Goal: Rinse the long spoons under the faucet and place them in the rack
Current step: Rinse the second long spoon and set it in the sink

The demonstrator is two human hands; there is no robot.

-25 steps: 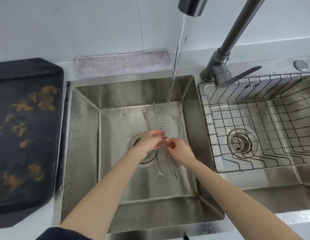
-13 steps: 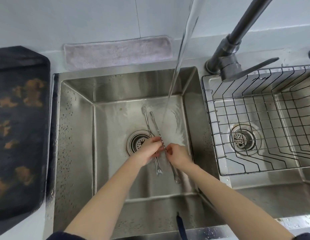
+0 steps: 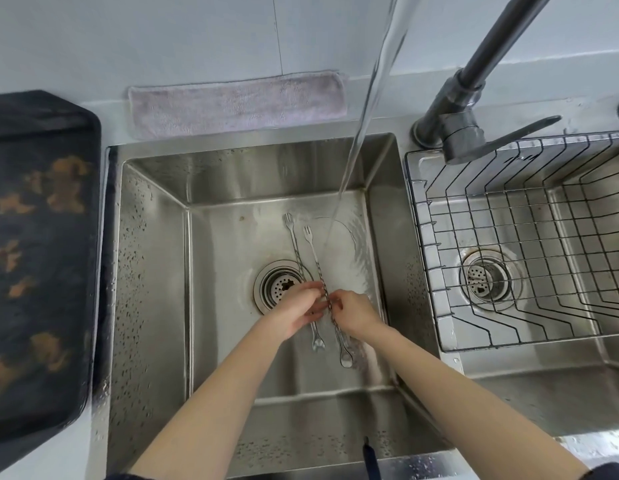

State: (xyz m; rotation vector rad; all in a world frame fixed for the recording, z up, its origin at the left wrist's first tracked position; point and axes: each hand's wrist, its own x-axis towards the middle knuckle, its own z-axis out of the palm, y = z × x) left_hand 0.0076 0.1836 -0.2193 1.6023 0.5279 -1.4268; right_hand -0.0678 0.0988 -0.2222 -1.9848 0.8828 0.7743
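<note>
Two long twisted-stem metal spoons with small forked far ends are in the left sink basin [image 3: 155, 258]. My left hand [image 3: 296, 311] and my right hand [image 3: 353, 315] both pinch the stem of the right-hand spoon [image 3: 315, 258] near its middle; its bowl points toward me. The other spoon [image 3: 294, 237] lies just to the left, passing under my left hand. A stream of water [image 3: 366, 112] falls from the faucet [image 3: 474, 74] and lands just right of the spoons' forked ends. The wire rack [image 3: 529, 237] sits in the right basin, holding nothing.
A round drain strainer [image 3: 278, 285] lies beside my left hand. A dark mat [image 3: 37, 258] with orange marks covers the counter on the left. A grey cloth [image 3: 238, 102] lies along the wall behind the sink. The right basin has its own drain [image 3: 483, 277].
Both hands stay pinching the right-hand spoon's stem in the basin. The camera view has shifted, so the sink sits a little differently in frame; the water keeps running.
</note>
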